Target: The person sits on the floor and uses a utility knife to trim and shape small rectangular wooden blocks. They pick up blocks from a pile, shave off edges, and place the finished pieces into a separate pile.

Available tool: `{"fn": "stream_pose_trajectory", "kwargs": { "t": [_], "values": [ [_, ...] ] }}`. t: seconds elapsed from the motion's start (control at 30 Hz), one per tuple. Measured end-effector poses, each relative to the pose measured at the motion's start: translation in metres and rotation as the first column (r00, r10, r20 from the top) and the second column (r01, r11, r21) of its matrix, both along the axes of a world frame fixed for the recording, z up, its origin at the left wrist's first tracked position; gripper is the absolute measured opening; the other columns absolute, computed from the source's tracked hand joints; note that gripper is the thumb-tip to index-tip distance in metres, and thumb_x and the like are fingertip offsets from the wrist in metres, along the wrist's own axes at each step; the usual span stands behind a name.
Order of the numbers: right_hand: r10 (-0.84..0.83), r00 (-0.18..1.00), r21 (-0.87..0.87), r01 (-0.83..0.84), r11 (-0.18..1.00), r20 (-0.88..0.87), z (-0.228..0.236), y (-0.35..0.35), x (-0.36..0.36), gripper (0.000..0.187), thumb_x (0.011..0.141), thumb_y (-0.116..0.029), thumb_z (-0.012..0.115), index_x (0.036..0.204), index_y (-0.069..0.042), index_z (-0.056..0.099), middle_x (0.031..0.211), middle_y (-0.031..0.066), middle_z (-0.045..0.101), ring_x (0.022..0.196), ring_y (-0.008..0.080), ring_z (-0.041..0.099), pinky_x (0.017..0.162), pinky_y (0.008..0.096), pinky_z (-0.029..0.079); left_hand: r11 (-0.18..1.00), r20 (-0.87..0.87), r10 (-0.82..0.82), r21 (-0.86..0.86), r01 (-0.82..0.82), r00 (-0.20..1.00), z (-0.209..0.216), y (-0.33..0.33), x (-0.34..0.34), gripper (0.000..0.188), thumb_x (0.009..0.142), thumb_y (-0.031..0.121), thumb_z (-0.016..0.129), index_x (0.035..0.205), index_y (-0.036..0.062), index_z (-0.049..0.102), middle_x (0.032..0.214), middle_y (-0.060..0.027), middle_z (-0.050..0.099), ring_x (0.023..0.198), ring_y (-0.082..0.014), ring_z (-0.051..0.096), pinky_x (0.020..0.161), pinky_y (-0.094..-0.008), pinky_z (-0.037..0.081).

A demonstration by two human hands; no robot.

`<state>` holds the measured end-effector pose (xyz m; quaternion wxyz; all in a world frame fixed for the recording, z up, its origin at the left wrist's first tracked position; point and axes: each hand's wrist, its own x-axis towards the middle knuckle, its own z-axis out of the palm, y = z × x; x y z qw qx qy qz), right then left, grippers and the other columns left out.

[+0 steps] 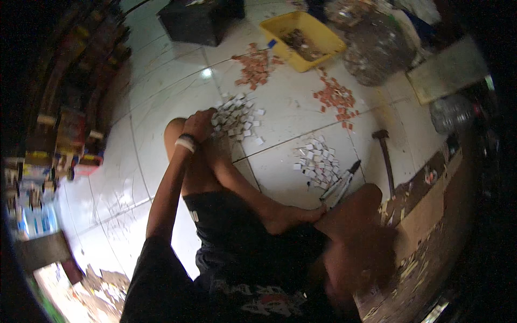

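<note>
My left hand (199,125), with a pale band at the wrist, rests by my bent left knee. It is nearest to a heap of small grey-white tile pieces (237,119); its fingers are too dim to read. My right hand (363,264) is a brown smear low on the right, beside my right knee, and its fingers are lost in motion blur. A second heap of white tile pieces (316,162) lies before my right leg. Touching its near side is a slim tool with pale handles and a black tip (343,184).
Two heaps of orange-red pieces (253,69) lie farther off, near a yellow tub (329,52) with debris inside. A hammer (384,153) lies right, near a plastic bottle (449,114) and pale slab (449,71). A black box (194,22) stands at the back; stacked goods (70,129) line the left.
</note>
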<state>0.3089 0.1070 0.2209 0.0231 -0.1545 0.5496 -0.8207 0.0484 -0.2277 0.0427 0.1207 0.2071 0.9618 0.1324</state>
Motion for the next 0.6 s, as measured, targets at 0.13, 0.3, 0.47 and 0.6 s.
{"fn": "stream_pose_trajectory", "kwargs": {
  "t": [0.13, 0.3, 0.47, 0.6],
  "values": [
    [-0.041, 0.982, -0.295, -0.016, 0.955, -0.186, 0.048, -0.015, 0.043, 0.047, 0.098, -0.037, 0.070, 0.133, -0.009, 0.056, 0.132, 0.0132, 0.059, 0.121, 0.0330, 0.057, 0.108, 0.0467, 0.046, 0.979, -0.087, 0.158, 0.142, -0.145, 0.984, 0.006, 0.006, 0.003, 0.046, 0.087, 0.012, 0.065, 0.133, 0.0152, 0.063, 0.110, -0.0203, 0.074, 0.105, -0.0401, 0.071, 0.089, -0.0537, 0.057],
    [-0.182, 0.983, -0.410, 0.150, 0.900, -0.041, 0.057, -0.050, 0.019, 0.063, 0.096, -0.044, 0.070, 0.146, -0.015, 0.046, 0.149, 0.0148, 0.049, 0.134, 0.0361, 0.050, 0.114, 0.0513, 0.042, 0.937, -0.246, 0.174, 0.341, -0.083, 0.954, 0.003, 0.015, 0.019, 0.048, 0.086, 0.016, 0.075, 0.133, 0.0103, 0.065, 0.117, -0.0193, 0.073, 0.108, -0.0405, 0.069, 0.092, -0.0484, 0.056],
    [-0.189, 0.982, -0.508, 0.167, 0.845, 0.008, 0.046, -0.062, 0.005, 0.070, 0.096, -0.045, 0.070, 0.153, -0.017, 0.041, 0.159, 0.0158, 0.044, 0.142, 0.0374, 0.046, 0.117, 0.0534, 0.040, 0.900, -0.267, 0.205, 0.430, -0.075, 0.942, -0.005, 0.020, 0.029, 0.041, 0.087, 0.012, 0.068, 0.128, 0.0150, 0.067, 0.114, -0.0170, 0.073, 0.106, -0.0406, 0.070, 0.089, -0.0505, 0.057],
    [-0.101, 0.974, -0.414, 0.009, 0.910, -0.201, 0.067, -0.041, 0.040, 0.064, 0.097, -0.040, 0.069, 0.151, -0.014, 0.044, 0.157, 0.0159, 0.046, 0.142, 0.0363, 0.047, 0.116, 0.0519, 0.040, 0.914, -0.213, 0.232, 0.381, -0.138, 0.949, -0.007, 0.022, 0.031, 0.038, 0.087, 0.012, 0.070, 0.125, 0.0129, 0.070, 0.115, -0.0154, 0.074, 0.104, -0.0391, 0.070, 0.089, -0.0500, 0.058]
  ]
}}
